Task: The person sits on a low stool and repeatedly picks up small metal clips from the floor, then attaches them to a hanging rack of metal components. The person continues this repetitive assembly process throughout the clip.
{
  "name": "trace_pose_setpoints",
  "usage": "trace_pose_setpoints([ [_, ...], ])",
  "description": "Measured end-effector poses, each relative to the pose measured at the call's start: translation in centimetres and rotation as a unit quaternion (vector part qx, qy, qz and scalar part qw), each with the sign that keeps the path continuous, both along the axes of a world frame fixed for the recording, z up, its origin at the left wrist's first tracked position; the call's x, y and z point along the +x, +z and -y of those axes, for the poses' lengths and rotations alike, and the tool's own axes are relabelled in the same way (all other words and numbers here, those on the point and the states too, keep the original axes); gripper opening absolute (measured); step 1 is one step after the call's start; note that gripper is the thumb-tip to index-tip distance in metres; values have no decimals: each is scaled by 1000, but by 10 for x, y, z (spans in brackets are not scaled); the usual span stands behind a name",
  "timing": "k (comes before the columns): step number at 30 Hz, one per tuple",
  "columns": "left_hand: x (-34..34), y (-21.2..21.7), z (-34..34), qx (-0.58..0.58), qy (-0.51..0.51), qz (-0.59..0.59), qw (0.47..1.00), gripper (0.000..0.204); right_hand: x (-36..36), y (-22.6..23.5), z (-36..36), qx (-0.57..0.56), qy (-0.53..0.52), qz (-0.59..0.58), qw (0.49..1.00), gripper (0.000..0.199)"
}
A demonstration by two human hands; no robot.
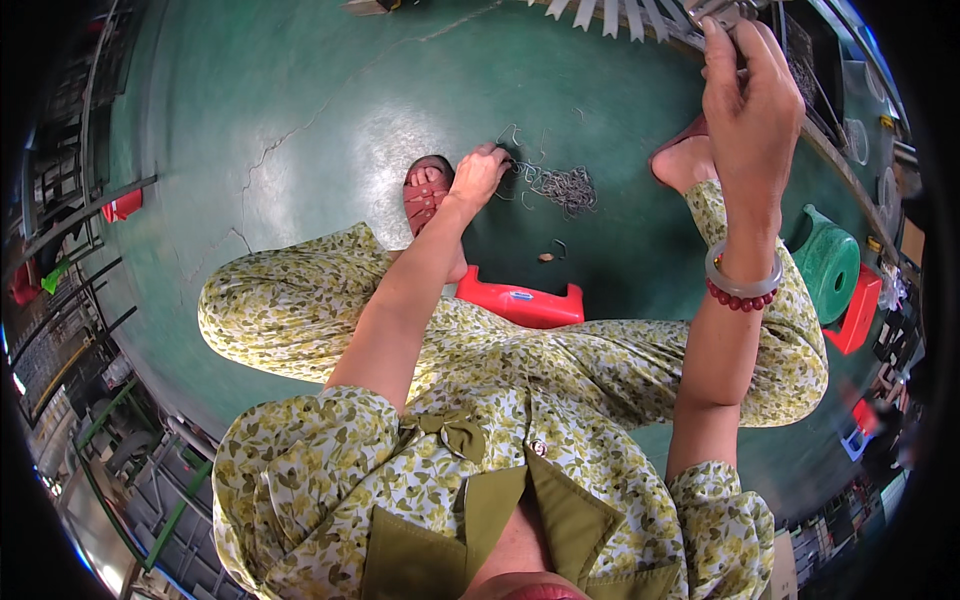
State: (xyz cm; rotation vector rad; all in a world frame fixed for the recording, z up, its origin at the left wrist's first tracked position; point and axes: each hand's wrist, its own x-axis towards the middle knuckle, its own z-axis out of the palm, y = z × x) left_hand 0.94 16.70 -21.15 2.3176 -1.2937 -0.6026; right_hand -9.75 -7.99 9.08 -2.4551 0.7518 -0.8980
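Observation:
My left hand [478,178] reaches down to the green floor beside my left foot, its fingers pinched together. Thin bent wire hooks [516,168] lie at those fingertips; what is between them, if anything, is too small to make out. Right of that hand spreads a tangled pile of grey metal hooks [568,190]. My right hand [752,95] is raised at the upper right, thumb and fingers closed on a shiny metal part [722,10], partly cut off by the picture's edge. Next to that part hangs a fan of pale, notched strips [612,14].
I sit on a low red stool [520,298]. A small brown piece [546,257] lies on the floor before it. At my right stand a green stool [828,265] and a red stool [856,310]. A long rail [850,175] runs beyond my right hand; metal racks [75,400] line the left.

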Motion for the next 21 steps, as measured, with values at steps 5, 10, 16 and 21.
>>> trace_pose_setpoints([
  [5, -4, -2, 3, -9, 21, 39, 999, 14, 2, 5, 3, -70, -43, 4, 997, 8],
  [10, 8, 15, 16, -28, 122, -112, 986, 15, 3, 14, -5, -2, -13, 1, 1000, 12],
  [16, 10, 51, 46, -48, 151, -186, 970, 15, -2, 8, -2, 12, 16, -19, 1000, 17],
  [21, 11, 100, 77, -130, 187, -464, 856, 17, -9, 12, -4, 128, 41, -11, 991, 15],
])
